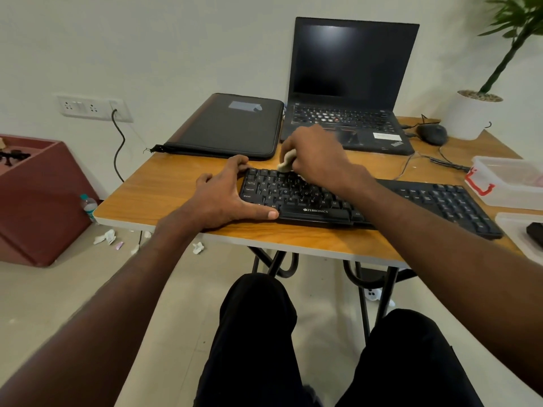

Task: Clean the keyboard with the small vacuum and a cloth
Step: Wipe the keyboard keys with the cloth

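A black Zebronics keyboard lies across the wooden table, near its front edge. My right hand grips a small pale cloth and holds it against the upper left rows of keys. My left hand clasps the keyboard's left end, fingers over the far corner and thumb along the front edge. No small vacuum is identifiable in view.
An open laptop and a black zipped folder sit behind the keyboard. A mouse, cables and a white plant pot stand at the back right. Clear plastic boxes are at the right edge. Paper scraps litter the floor.
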Demonstrator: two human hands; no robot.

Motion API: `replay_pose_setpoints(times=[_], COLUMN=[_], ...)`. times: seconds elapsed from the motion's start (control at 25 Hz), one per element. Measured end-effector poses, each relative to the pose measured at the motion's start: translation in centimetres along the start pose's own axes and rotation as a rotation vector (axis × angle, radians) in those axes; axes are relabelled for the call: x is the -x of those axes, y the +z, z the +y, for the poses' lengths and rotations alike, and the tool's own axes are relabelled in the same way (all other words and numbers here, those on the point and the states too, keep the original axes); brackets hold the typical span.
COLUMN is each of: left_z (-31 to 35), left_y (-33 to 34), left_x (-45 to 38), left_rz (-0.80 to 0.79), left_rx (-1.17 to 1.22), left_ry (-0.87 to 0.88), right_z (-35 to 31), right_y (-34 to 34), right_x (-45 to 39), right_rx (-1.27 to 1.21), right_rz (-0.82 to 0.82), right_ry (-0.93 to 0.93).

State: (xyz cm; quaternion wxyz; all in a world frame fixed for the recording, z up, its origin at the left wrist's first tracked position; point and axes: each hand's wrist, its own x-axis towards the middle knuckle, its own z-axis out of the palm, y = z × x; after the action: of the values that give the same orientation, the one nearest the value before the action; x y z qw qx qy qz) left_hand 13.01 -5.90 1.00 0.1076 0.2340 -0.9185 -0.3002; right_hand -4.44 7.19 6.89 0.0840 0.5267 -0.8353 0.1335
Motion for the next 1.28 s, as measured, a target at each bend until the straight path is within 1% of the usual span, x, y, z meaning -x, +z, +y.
replay_pose_setpoints(times=[0.08,0.2,0.28,0.36,0.4,0.48,0.64,0.8,0.88,0.92,0.96,1.0,1.08,1.12,1.2,1.28], left_z=[-0.1,0.0,0.0,-0.3,-0.3,-0.1,0.0,0.1,0.2,0.4,0.8,1.4,3.2,4.2,5.6,5.6], left_y=[-0.1,-0.1,-0.1,0.0,0.0,-0.1,-0.1,-0.1,-0.3,-0.3,0.0,0.5,1.8,2.6,4.1,5.1], left_x=[0.0,0.0,0.0,-0.1,-0.2,-0.2,0.0,0.1,0.4,0.5,0.5,0.2,-0.8,-1.2,-1.5,-1.4], left_rz=[-0.005,-0.006,0.002,0.012,0.008,0.001,0.009,0.007,-0.028,-0.013,0.053,0.163,0.380,0.428,0.428,0.422], left_rx=[-0.002,-0.007,-0.001,0.007,0.006,0.006,0.014,-0.006,0.014,0.046,0.078,0.086,-0.023,-0.079,-0.153,-0.236], left_ry=[0.000,-0.005,0.001,-0.002,-0.003,-0.002,0.005,0.005,-0.012,-0.016,0.003,0.043,0.139,0.165,0.159,0.136], right_z=[0.3,1.2,0.9,0.9,1.2,1.5,0.3,1.8,2.4,2.7,3.1,3.5,3.8,3.5,2.8,2.9], right_y=[0.3,-0.3,-0.7,-0.8,-0.8,-1.0,-0.7,-0.4,-0.5,-0.5,-0.6,-0.7,-0.9,-0.9,-0.3,-0.2], right_x=[0.8,0.5,0.4,1.1,1.4,1.5,1.6,1.7,1.9,2.1,2.2,2.3,2.0,1.9,2.2,2.9], right_rx=[-0.033,0.020,0.011,-0.001,0.002,0.038,0.076,0.065,-0.030,-0.071,-0.102,-0.134,-0.241,-0.283,-0.236,-0.086], right_rz=[-0.023,0.002,0.009,-0.043,-0.052,-0.027,0.001,0.075,0.128,0.150,0.162,0.169,0.176,0.156,0.064,-0.023], right_ry=[0.008,0.119,0.085,0.027,0.035,0.072,-0.001,0.120,0.164,0.171,0.178,0.186,0.186,0.163,0.080,0.007])
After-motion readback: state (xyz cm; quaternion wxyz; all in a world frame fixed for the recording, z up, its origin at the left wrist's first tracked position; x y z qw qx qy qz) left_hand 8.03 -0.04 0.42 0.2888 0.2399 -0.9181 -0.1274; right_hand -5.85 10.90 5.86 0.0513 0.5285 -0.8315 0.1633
